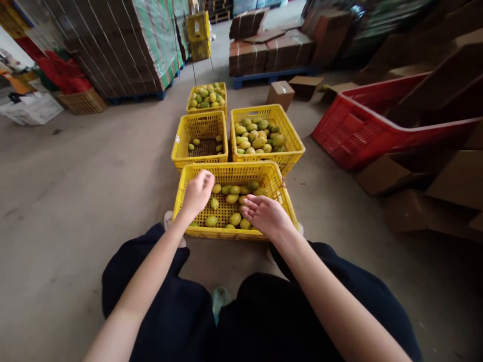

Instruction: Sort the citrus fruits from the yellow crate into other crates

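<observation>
A: Which way do the fruits lie from the left hand and the right hand?

B: Mostly between and below them, in the near yellow crate; the right hand is nearer the main cluster, which lies just left of its fingers

A: And their long axes?

B: Mixed: the one at near left lies roughly left to right, the one in the middle points more near to far

A: What are the hands holding?

B: The right is spread, palm bare; the left is curled, and I cannot tell whether anything is inside

A: Counts?

B: About fourteen fruits visible there, some perhaps hidden; at least five in the left crate; too many to count in the right crate and the farthest crate; one red crate stands at right
</observation>
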`<state>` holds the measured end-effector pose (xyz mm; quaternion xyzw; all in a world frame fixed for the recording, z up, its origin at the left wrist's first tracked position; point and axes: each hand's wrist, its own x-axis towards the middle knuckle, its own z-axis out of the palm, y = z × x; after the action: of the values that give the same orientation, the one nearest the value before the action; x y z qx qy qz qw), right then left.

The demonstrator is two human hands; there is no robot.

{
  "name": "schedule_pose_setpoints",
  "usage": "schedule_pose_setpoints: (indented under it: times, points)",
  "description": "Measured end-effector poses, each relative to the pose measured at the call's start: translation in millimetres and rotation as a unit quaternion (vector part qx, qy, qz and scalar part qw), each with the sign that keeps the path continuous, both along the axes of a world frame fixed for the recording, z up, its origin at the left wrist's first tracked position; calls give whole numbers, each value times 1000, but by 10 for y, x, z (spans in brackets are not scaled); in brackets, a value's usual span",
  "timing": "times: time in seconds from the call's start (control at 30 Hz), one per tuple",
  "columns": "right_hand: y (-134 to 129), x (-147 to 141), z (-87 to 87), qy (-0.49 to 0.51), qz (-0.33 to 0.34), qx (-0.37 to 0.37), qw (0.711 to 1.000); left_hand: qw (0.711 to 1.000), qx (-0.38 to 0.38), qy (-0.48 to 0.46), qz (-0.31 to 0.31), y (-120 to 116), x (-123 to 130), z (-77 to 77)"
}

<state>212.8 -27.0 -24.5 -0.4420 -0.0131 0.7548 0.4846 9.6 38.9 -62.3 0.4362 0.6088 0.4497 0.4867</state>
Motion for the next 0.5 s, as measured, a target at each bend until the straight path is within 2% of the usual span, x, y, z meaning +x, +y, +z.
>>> schedule_pose_setpoints:
  times: [0.1,0.2,0.27,0.37,0.43,0.5]
  points:
    - [-86,183,55,26,-9,24,999,985,-174,1,-12,109,143,-582]
    - [-158,426,70,23,-31,45,998,968,-250,-7,9,215,212,-1163]
    - [-186,607,54,17,-47,46,998,957,-288,-15,26,289,217,-1482]
    - [-200,868,42,1,-91,42,995,941,-335,-23,53,399,236,-1823]
    - [-198,1000,63,-9,-124,29,992,931,-356,-30,69,443,282,-1965]
    - [-195,1067,103,-17,-142,17,990,926,-365,-42,81,445,339,-2043]
